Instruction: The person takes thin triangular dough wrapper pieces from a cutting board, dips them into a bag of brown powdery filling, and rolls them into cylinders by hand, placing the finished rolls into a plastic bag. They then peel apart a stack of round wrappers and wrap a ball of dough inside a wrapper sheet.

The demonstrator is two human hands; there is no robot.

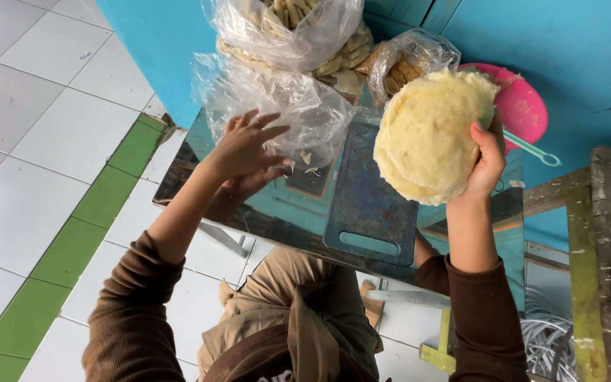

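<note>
Two hands work over a small glass-topped bench (263, 219) in the single head view. The right hand (488, 159) is closed around the edge of a stack of pale yellow round wafers (426, 134), fingers behind and thumb in front, holding it up on edge above the bench. Gripped at the rim like this, the thin discs appear to stay pressed together rather than fanning out. The left hand (245, 145) is spread wide with fingers apart and grips nothing; its fingertips touch the loose clear plastic bag (277, 106) lying just beyond it, which looks like a way of pinning or opening the film.

Between the two hands, a worn dark blue cutting board (369, 198) lies flat on the bench with its handle slot toward the person. Beyond the left hand a fuller bag of pale strip-shaped crackers (298, 28) sits against the blue wall, and a smaller bag of browner pieces (408, 64) rests just behind the wafer stack. A pink bowl (525, 106) with a light green utensil (532, 148) lies beyond the right hand, partly hidden by the stack.

How many wafers the stack holds cannot be counted. The upper bag is cut off at the frame's top. Reflections on the glass blur what lies under the bench, and whether the loose bag holds more than a few crumbs is unclear.
</note>
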